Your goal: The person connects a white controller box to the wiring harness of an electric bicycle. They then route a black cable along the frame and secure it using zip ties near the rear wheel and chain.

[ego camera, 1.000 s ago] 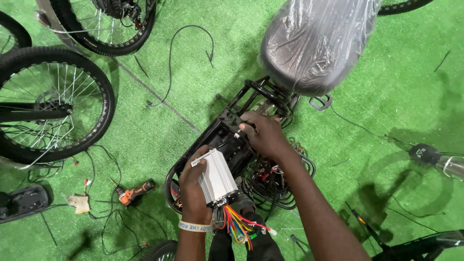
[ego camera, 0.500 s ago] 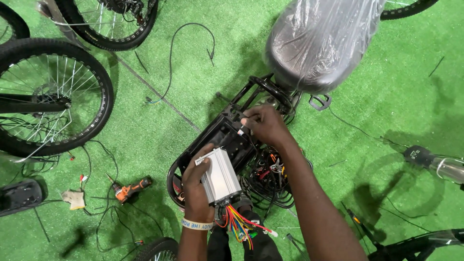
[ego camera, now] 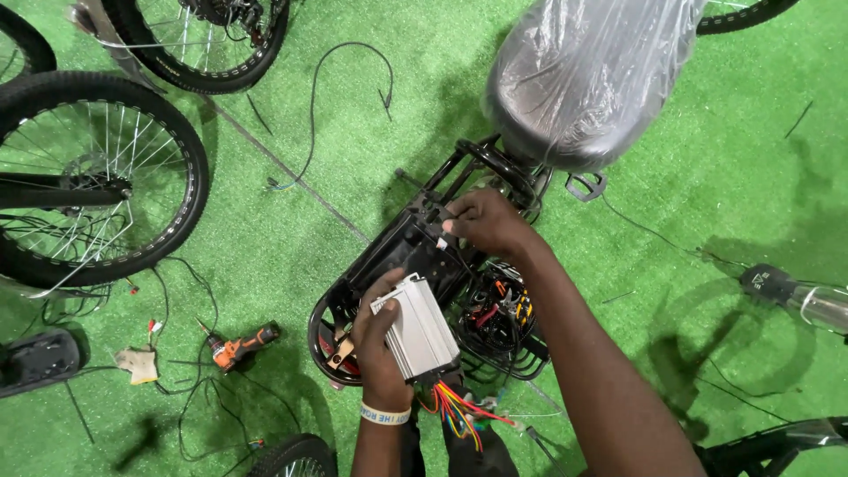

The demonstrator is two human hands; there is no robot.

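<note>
Head view puts the ribbed silver controller box (ego camera: 422, 329) at the centre of what we are handling: it sits tipped up at the near end of the black frame tray (ego camera: 397, 252), roughly in the middle of the green turf floor (ego camera: 707, 177) and a little toward its near edge. Our left hand (ego camera: 382, 344) has its fingers (ego camera: 387, 307) wrapped over the box's left long side and top corner, closed firmly on it. We judge the box to be a rigid metal casting, fairly dense for its bulk, with fins that give good purchase, so the long sides are the place to hold it; the bundle of coloured wires (ego camera: 455, 408) leaving its near end is soft and easily strained, and should not carry any weight. Our right hand (ego camera: 490, 225) reaches further into the tray, its fingers (ego camera: 455, 215) pinched narrow on something small at the tray's far wall; we cannot tell exactly what, perhaps a connector or fastener. Just right of the box lies a tangle of black cables and connectors (ego camera: 499, 314) in a wire basket. Beyond the tray stands a plastic-wrapped saddle (ego camera: 583, 79). Toward the left edge of the floor lie an orange cordless drill (ego camera: 243, 344), loose leads, and a spoked bicycle wheel (ego camera: 84, 177).
</note>
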